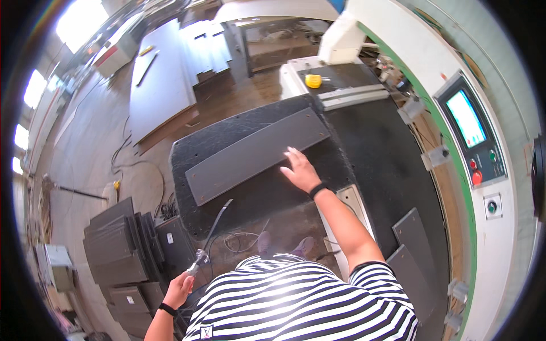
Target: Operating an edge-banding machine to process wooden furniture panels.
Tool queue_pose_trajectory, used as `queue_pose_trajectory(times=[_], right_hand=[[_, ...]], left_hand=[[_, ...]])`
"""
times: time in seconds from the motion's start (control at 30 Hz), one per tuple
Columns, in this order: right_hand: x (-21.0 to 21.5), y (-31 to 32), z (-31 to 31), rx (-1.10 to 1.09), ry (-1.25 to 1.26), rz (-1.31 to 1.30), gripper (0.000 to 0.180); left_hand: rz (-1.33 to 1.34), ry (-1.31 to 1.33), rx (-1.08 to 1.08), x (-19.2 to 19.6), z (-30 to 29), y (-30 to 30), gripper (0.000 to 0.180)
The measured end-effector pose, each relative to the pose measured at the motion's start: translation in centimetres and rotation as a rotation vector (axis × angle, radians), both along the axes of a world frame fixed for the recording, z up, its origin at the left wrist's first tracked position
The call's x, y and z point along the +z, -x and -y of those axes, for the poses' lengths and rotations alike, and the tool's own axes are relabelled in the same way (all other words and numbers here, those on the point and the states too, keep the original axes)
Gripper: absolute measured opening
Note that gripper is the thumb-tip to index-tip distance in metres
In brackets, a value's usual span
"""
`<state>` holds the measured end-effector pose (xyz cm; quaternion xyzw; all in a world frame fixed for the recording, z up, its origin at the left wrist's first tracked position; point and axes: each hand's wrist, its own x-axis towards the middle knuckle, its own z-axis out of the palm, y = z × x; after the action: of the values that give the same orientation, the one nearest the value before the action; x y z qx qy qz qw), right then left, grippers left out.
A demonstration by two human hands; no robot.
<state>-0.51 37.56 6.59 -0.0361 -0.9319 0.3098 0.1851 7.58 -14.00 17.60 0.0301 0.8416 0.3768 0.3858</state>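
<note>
A long dark grey panel [256, 153] with small holes near its corners lies at a slant on the black worktable [196, 141]. My right hand [301, 172] is at the panel's near edge, fingers stretched and apart, holding nothing; whether the fingertips touch the panel I cannot tell. Low on the left, my left hand [180, 288] is closed round the handle of an air blow gun [199, 261]. Its thin bent nozzle points up toward the table's near left corner, short of the panel.
Stacked dark panels [116, 244] stand at the left. Two more panels [414, 250] lie at the right, beside a white machine with a control screen [466, 117]. A yellow tape measure [313, 80] sits beyond the table. Cables [242, 241] hang near my feet.
</note>
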Motion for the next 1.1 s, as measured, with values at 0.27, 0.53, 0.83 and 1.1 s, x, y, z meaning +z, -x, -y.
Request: queue_pose_trajectory(times=[0.27, 0.53, 0.83, 1.1], right_hand=[[3.9, 13.5, 9.3, 0.345, -0.432, 0.759, 0.123], [4.4, 19.1, 10.2, 0.339, -0.598, 0.865, 0.117], [1.0, 19.7, 7.4, 0.421, -0.474, 0.714, 0.109], [3.6, 18.3, 8.0, 0.219, -0.435, 0.885, 0.125]], left_hand=[[-0.002, 0.079, 0.479, 2.7, 7.3, -7.4, 0.027], [-0.081, -0.024, 0.239, 2.4, 1.2, -0.4, 0.026], [-0.202, 0.076, 0.225, 1.8, -0.7, 7.0, 0.028], [-0.038, 0.049, 0.318, 0.5, 0.7, 5.6, 0.026]])
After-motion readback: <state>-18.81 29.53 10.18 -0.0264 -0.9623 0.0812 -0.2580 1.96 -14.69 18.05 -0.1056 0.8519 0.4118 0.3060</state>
